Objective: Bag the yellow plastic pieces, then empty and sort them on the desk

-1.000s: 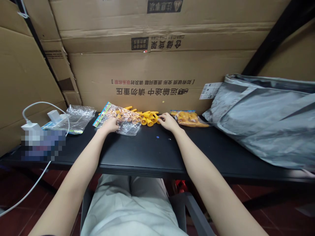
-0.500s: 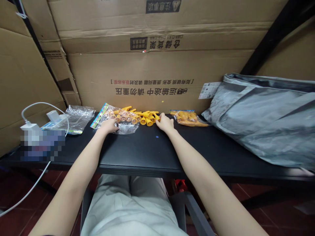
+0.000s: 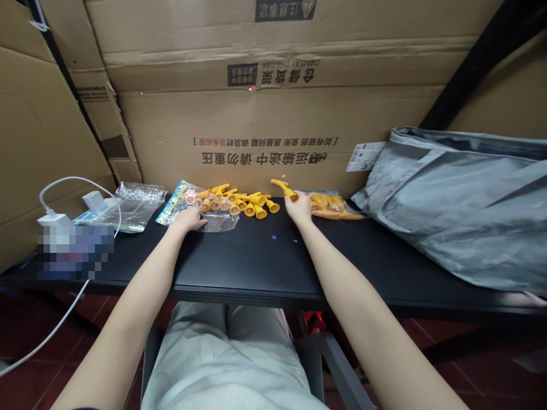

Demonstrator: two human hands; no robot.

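My left hand (image 3: 189, 218) rests closed on a clear plastic bag (image 3: 204, 212) with a colourful header, pinning its near edge to the black table (image 3: 256, 256). Several small yellow trumpet-shaped toys (image 3: 252, 204) spill from the bag's mouth across the tabletop. My right hand (image 3: 299, 207) is lifted a little to the right of that pile, its fingers pinched on one yellow trumpet toy (image 3: 282, 187) that sticks up and to the left. A second, sealed bag of yellow toys (image 3: 331, 206) lies just right of my right hand.
Flattened cardboard boxes (image 3: 273, 114) wall off the back and left. A large grey fabric bag (image 3: 461, 205) covers the table's right side. At the left lie an empty clear bag (image 3: 137, 205), white chargers (image 3: 92, 200) and a white cable (image 3: 64, 319). My lap is below the table edge.
My right hand has picked one yellow trumpet toy out of the pile and moved right and up with it. My left hand has stayed on the bag.
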